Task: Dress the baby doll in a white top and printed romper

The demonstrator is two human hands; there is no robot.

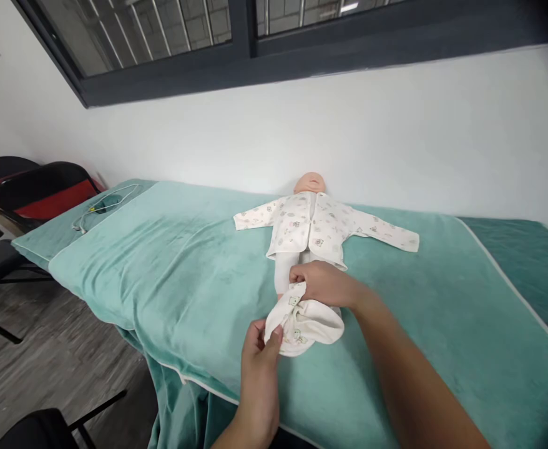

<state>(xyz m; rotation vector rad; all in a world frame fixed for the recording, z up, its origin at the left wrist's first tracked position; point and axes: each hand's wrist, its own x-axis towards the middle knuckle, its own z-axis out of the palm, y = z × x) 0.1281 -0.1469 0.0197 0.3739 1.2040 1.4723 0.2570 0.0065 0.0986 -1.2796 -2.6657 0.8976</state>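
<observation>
A baby doll [310,182] lies on its back on the green-covered bed, head toward the wall. It wears a white printed jacket [293,226] with both sleeves spread out, and white leggings [284,269] show below the hem. Bunched around the doll's feet is a white printed garment [318,321], which looks like baby pants. My left hand [261,368] pinches its near left edge between thumb and fingers. With curled fingers, my right hand [323,282] grips the garment's upper edge beside the doll's legs. The feet are mostly hidden by cloth and hand.
The green bed cover [171,262] runs along the white wall beneath a dark-framed window [250,56]. A pale cord [110,202] lies at the bed's far left end. Black and red chairs [49,193] stand at the left, and another dark chair [40,430] is at the lower left.
</observation>
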